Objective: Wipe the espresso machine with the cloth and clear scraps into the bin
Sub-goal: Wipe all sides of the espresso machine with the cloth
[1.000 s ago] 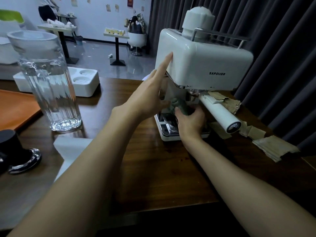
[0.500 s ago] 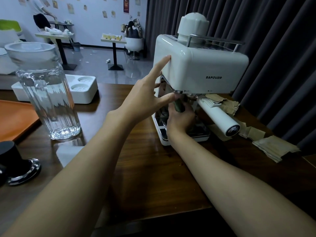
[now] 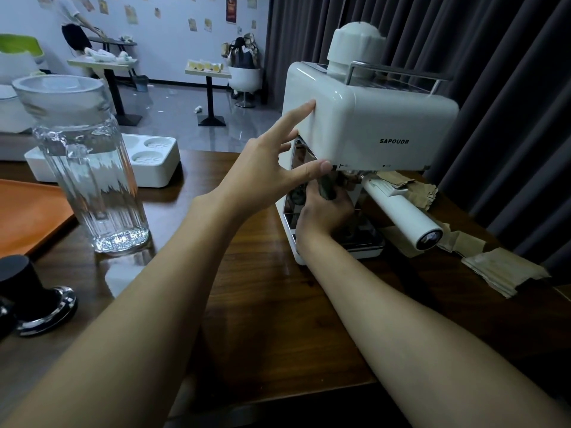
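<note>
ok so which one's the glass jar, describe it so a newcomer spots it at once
Find the white boxy espresso machine on the dark wooden table and look left of it. A tall ribbed clear glass jar stands upright beside the flat orange tray, in front of the low white block with round wells. It alone is see-through, and taller than both.

dark curtains (image 3: 509,88), white wall (image 3: 173,41), grey floor (image 3: 185,125)

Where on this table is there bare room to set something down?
Bare tabletop lies in front of the white espresso machine and between it and the clear ribbed glass jug. Crowded: brown paper scraps right of the machine; orange tray, black chrome-based object at left.
</note>
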Tool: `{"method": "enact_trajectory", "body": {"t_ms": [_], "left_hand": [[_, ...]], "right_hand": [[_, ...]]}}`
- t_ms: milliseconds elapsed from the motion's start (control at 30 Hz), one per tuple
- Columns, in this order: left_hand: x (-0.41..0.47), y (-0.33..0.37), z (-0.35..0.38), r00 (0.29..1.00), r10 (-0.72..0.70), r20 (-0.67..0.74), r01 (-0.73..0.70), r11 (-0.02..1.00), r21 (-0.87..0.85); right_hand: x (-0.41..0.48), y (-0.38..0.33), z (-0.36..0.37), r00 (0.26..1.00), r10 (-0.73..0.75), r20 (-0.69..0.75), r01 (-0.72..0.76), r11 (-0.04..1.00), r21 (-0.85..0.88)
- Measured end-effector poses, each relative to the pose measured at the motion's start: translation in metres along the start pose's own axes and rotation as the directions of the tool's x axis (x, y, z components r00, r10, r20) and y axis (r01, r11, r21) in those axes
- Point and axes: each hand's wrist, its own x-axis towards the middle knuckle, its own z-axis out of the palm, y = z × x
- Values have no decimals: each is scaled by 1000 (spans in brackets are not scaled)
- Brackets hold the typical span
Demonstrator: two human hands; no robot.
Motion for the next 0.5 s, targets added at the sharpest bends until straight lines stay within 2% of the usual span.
{"method": "enact_trajectory", "body": {"t_ms": [100,300,400,433,500], "left_hand": [[0,0,-1,1000,6,-5,-6,1000,6],[0,-1,0,1000,-1,-4,1,1000,-3],[0,0,0,1000,15,0,-15,1000,10],[0,0,0,1000,20,1,-20,1000,10],[0,2,0,999,41,-9,-41,999,4]], "right_hand": [[5,1,0,997,-26,-66,26,1000,-11],[6,4,-2,998,-66,4,66,998,18],[10,6,-14,980,-102,171,137,970,-202],[13,8,-21,961,-121,250,201,924,-327],[21,9,-36,906,-171,388,374,750,-545]]}}
